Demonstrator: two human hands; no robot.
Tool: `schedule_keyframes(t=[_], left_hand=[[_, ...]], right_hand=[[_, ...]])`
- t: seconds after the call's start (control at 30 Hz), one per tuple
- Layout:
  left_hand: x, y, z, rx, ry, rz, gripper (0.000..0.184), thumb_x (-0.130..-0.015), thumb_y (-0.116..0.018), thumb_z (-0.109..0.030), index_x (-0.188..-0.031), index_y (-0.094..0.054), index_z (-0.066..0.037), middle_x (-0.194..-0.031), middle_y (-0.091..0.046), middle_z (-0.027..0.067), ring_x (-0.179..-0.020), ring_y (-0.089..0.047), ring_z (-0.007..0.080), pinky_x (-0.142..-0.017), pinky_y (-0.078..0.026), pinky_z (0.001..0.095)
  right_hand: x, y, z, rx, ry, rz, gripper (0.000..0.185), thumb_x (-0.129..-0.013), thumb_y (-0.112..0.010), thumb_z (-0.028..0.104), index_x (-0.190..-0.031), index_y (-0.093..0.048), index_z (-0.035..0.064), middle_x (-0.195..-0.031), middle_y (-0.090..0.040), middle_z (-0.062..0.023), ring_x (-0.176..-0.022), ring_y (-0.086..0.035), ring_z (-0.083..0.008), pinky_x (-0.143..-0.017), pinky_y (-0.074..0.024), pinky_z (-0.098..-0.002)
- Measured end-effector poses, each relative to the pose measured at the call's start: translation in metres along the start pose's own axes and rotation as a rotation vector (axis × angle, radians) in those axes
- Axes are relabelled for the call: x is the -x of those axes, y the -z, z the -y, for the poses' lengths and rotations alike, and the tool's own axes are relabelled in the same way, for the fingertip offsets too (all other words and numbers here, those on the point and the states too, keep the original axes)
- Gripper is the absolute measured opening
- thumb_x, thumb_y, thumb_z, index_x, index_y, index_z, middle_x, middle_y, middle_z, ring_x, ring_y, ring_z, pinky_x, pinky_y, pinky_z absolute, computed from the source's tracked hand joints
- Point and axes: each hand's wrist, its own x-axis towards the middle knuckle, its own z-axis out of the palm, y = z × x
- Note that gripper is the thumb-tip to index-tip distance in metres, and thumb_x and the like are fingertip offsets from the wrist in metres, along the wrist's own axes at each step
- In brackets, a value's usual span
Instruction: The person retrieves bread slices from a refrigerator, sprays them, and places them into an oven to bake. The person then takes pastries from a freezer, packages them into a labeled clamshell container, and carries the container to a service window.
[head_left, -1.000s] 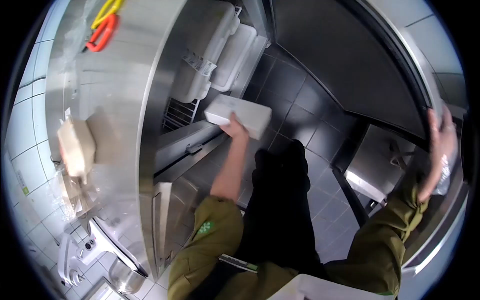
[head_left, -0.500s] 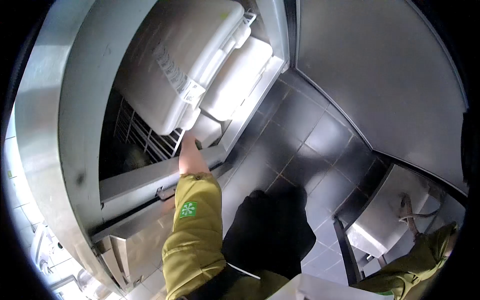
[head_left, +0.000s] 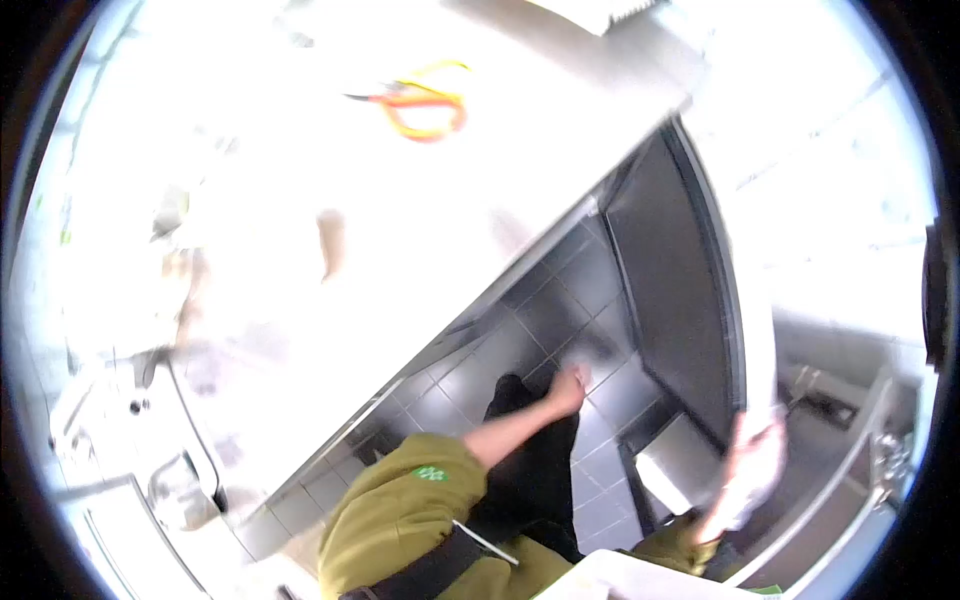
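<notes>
My left hand [head_left: 570, 388] hangs over the floor in front of my dark trousers. Its fingers are curled and blurred, so whatever may be inside them is hidden. At the outer end of the refrigerator door [head_left: 672, 285], my right hand [head_left: 755, 460] is closed around the door's edge, partly washed out by glare. The door stands ajar beneath the steel worktop [head_left: 420, 240]. A white box-like thing [head_left: 640, 578] sits against my body at the bottom; what supports it is hidden.
Orange-handled scissors [head_left: 425, 108] lie on the overexposed worktop. A steel box [head_left: 680, 465] stands low beside the door. Metal rails [head_left: 850, 470] run along the right side. Dark tiles [head_left: 560, 310] cover the floor.
My left hand has come out of the refrigerator, where white tubs were visible. My right hand is now on the door, which has swung partly closed. The view has risen to the worktop.
</notes>
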Motion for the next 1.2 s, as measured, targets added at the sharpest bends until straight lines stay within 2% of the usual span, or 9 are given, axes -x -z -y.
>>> schedule_keyframes(t=[0.03, 0.13, 0.2, 0.37, 0.5, 0.63, 0.77, 0.93, 1.2], left_hand=[[0.050, 0.032, -0.063, -0.198, -0.092, 0.531, 0.034, -0.082, -0.049, -0.024, -0.105, -0.053, 0.001, -0.094, -0.056, 0.0239, -0.087, -0.056, 0.0347, -0.072, -0.044, 0.0407], [0.166, 0.142, -0.159, 0.122, -0.506, 0.894, 0.049, -0.084, -0.053, -0.028, -0.126, -0.040, -0.007, -0.088, -0.058, 0.0124, -0.084, -0.055, 0.0203, -0.073, -0.043, 0.0306], [0.192, 0.269, -0.229, 0.204, -0.201, 1.018, 0.047, -0.086, -0.051, -0.032, -0.124, -0.042, -0.006, -0.098, -0.059, 0.0110, -0.092, -0.055, 0.0191, -0.079, -0.043, 0.0292], [0.183, 0.453, -0.168, 0.218, 0.024, -0.871, 0.031, -0.086, -0.050, -0.032, -0.081, -0.058, -0.002, -0.075, -0.060, 0.0056, -0.065, -0.054, 0.0119, -0.058, -0.042, 0.0267], [0.138, 0.501, -0.176, 0.429, 0.133, -0.811, 0.052, -0.074, -0.064, -0.043, -0.088, -0.055, 0.007, -0.085, -0.060, 0.0143, -0.074, -0.058, 0.0176, -0.065, -0.046, 0.0291], [0.106, 0.521, -0.142, 0.511, 0.150, -0.512, 0.075, -0.066, -0.070, -0.047, -0.106, -0.046, 0.012, -0.099, -0.055, 0.0208, -0.091, -0.055, 0.0213, -0.076, -0.044, 0.0312], [0.108, 0.505, -0.130, 0.528, 0.033, -0.717, 0.068, -0.066, -0.073, -0.042, -0.104, -0.045, 0.007, -0.096, -0.055, 0.0182, -0.090, -0.054, 0.0209, -0.076, -0.045, 0.0309], [0.161, 0.458, -0.227, 0.661, -0.272, -0.008, 0.063, -0.075, -0.065, -0.028, -0.121, -0.026, -0.006, -0.113, -0.042, 0.0124, -0.098, -0.049, 0.0217, -0.081, -0.046, 0.0350], [0.312, 0.189, -0.350, 0.469, -0.424, 1.041, 0.044, -0.083, -0.051, -0.021, -0.120, -0.033, -0.003, -0.105, -0.049, 0.0114, -0.093, -0.055, 0.0205, -0.078, -0.047, 0.0318]], right_hand=[[0.020, 0.001, 0.011, -0.145, -0.008, 0.022, 0.045, -0.076, -0.062, 0.030, -0.110, -0.052, 0.0031, -0.093, -0.059, -0.0187, -0.085, -0.059, -0.0308, -0.075, -0.0469, -0.0376], [0.061, 0.023, 0.041, 0.006, 0.096, 0.465, 0.046, -0.078, -0.056, 0.039, -0.099, -0.052, -0.0017, -0.087, -0.059, -0.0211, -0.082, -0.057, -0.0359, -0.072, -0.0448, -0.0422], [0.086, 0.041, 0.066, -0.123, 0.264, 0.585, 0.044, -0.079, -0.053, 0.039, -0.092, -0.055, -0.0023, -0.081, -0.059, -0.0216, -0.080, -0.057, -0.0366, -0.070, -0.0444, -0.0433], [0.096, 0.059, 0.175, -0.085, 0.932, 0.621, 0.025, -0.084, -0.045, 0.027, -0.084, -0.055, 0.0048, -0.075, -0.060, -0.0187, -0.071, -0.057, -0.0366, -0.064, -0.0447, -0.0451], [0.116, 0.037, 0.303, -0.980, 0.824, 0.694, 0.027, -0.081, -0.048, 0.017, -0.102, -0.057, 0.0040, -0.092, -0.059, -0.0195, -0.085, -0.056, -0.0364, -0.073, -0.0444, -0.0387], [0.157, 0.074, 0.340, -0.967, 0.834, 0.557, 0.027, -0.080, -0.050, 0.014, -0.104, -0.056, 0.0023, -0.093, -0.058, -0.0216, -0.090, -0.056, -0.0345, -0.075, -0.0446, -0.0365], [0.200, 0.066, 0.263, -1.225, 0.523, 0.649, 0.021, -0.084, -0.048, 0.012, -0.099, -0.057, -0.0009, -0.087, -0.061, -0.0115, -0.081, -0.059, -0.0186, -0.072, -0.0459, -0.0286], [0.263, 0.122, 0.084, -1.477, -0.031, 0.361, 0.024, -0.080, -0.035, -0.003, -0.089, -0.056, -0.0021, -0.081, -0.057, -0.0078, -0.072, -0.056, -0.0133, -0.066, -0.0483, -0.0266], [0.398, 0.149, -0.175, -1.374, -0.713, -1.099, 0.017, -0.068, -0.035, -0.006, -0.057, -0.045, 0.0020, -0.055, -0.046, -0.0001, -0.051, -0.039, -0.0070, -0.046, -0.0321, -0.0216]])
